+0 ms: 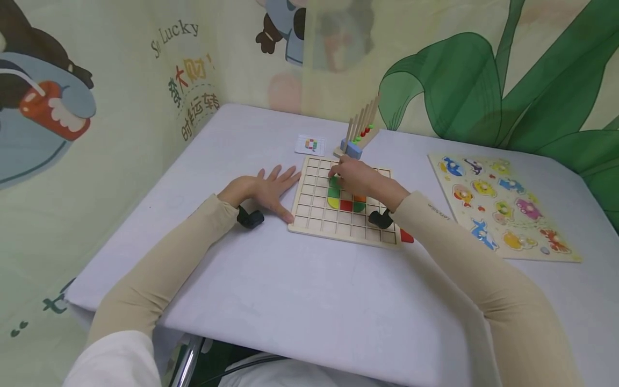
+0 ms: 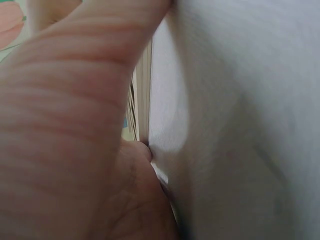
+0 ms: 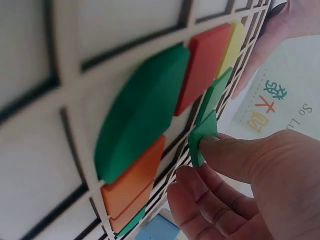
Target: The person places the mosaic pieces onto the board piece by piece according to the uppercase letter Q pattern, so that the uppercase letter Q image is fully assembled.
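Observation:
A wooden grid board (image 1: 315, 223) lies on the table, with coloured tiles in its middle cells. My left hand (image 1: 271, 191) rests on the table with fingers spread, fingertips and thumb at the board's left edge. Over the board, my right hand (image 1: 364, 178) pinches a green square tile (image 3: 204, 136) between thumb and fingers, partly overlapping a cell. Beside it sits another green tile (image 3: 216, 92), then a yellow rounded tile (image 3: 231, 50) and a red square tile (image 3: 204, 65). A dark green rounded tile (image 3: 145, 112) and orange tiles (image 3: 131, 187) follow along the pattern.
Behind the board lie a small pattern card (image 1: 309, 145) and a peg stand (image 1: 360, 131) with beads and a blue block (image 1: 352, 150). A red piece (image 1: 407, 236) lies by the board's right corner. An animal puzzle board (image 1: 493, 207) lies at the right.

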A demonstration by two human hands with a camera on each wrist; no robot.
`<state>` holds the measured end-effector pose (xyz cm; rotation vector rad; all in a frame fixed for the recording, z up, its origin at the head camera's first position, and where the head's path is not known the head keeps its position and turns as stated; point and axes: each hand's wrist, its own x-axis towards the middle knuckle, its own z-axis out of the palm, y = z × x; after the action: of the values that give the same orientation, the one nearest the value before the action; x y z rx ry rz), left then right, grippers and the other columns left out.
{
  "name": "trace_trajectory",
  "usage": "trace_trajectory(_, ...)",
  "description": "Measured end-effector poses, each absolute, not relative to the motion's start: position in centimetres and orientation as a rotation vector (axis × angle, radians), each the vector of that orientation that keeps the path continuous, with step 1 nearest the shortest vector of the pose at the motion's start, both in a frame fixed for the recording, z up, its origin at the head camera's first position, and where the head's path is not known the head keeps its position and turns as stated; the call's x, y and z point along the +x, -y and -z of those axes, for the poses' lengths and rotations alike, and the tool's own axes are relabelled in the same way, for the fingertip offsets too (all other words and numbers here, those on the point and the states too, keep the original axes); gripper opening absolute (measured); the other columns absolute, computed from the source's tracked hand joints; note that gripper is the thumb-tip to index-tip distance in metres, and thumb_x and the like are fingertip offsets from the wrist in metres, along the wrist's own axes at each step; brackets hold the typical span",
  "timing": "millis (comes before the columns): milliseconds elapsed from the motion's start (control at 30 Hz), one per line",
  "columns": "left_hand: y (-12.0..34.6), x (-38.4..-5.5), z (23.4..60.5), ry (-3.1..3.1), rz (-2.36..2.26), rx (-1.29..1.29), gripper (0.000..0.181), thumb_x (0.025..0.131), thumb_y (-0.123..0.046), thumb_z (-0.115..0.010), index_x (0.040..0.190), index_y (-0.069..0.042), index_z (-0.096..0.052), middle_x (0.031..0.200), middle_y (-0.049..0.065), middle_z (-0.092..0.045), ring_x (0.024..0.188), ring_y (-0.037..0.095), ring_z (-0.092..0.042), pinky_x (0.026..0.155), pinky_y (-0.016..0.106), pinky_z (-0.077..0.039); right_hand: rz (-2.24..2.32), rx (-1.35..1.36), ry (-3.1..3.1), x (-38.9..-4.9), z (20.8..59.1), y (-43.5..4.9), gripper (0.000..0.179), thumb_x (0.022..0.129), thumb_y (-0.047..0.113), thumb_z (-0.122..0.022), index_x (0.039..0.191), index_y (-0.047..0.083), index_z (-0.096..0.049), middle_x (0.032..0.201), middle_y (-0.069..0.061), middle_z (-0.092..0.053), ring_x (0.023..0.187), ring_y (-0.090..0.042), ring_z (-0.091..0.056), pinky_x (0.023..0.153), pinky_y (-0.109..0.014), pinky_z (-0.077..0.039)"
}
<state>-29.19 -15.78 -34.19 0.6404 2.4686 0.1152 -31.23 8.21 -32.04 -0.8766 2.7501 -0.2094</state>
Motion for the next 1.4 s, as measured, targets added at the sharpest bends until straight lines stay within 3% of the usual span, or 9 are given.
trace_trajectory(267, 15.9, -29.3, 34.3, -2.470, -0.112, 0.644, 0.121, 0.080, -0.067, -0.064, 0.156, -0.018, 0.016, 0.161, 0.006, 0.026, 0.146, 0.036, 0.026, 0.115, 0.063, 0.010, 0.218, -0.893, -2.738, -31.2, 32.1, -8.2, 0.033, 0.099, 0.007, -0.055, 0.130, 0.006, -0.063, 0.117, -0.016, -0.059, 0.100, -0.026, -0.055, 0.092, -0.039, -0.050)
trace_trajectory(600, 15.8, -29.6, 34.5, -2.465, -0.116, 0.626, 0.120, 0.081, -0.068, -0.063, 0.154, -0.020, 0.019, 0.160, 0.004, 0.029, 0.146, 0.033, 0.028, 0.116, 0.060, 0.012, 0.192, -0.896, -2.759, -31.2, 31.9, -8.2, 0.029, 0.097, 0.006, -0.057, 0.124, -0.003, -0.065, 0.121, -0.019, -0.063, 0.110, -0.029, -0.060, 0.099, -0.041, -0.049)
trace_trajectory(1100, 16.0, -29.3, 34.4, -2.465, -0.130, 0.634, 0.121, 0.080, -0.066, -0.065, 0.156, -0.017, 0.016, 0.161, 0.006, 0.026, 0.146, 0.035, 0.027, 0.115, 0.062, 0.011, 0.188, -0.936, -2.748, -30.8, 31.8, -8.7, 0.026, 0.097, 0.004, -0.056, 0.118, -0.004, -0.068, 0.118, -0.020, -0.065, 0.113, -0.031, -0.061, 0.099, -0.043, -0.049)
trace_trajectory(1400, 16.0, -29.4, 34.4, -2.466, -0.131, 0.648, 0.120, 0.081, -0.065, -0.065, 0.156, -0.017, 0.016, 0.161, 0.006, 0.026, 0.146, 0.036, 0.027, 0.115, 0.063, 0.011, 0.246, -0.920, -2.724, -30.3, 31.3, -10.1, 0.021, 0.095, 0.007, -0.061, 0.112, -0.001, -0.071, 0.109, -0.016, -0.064, 0.099, -0.027, -0.057, 0.090, -0.040, -0.051)
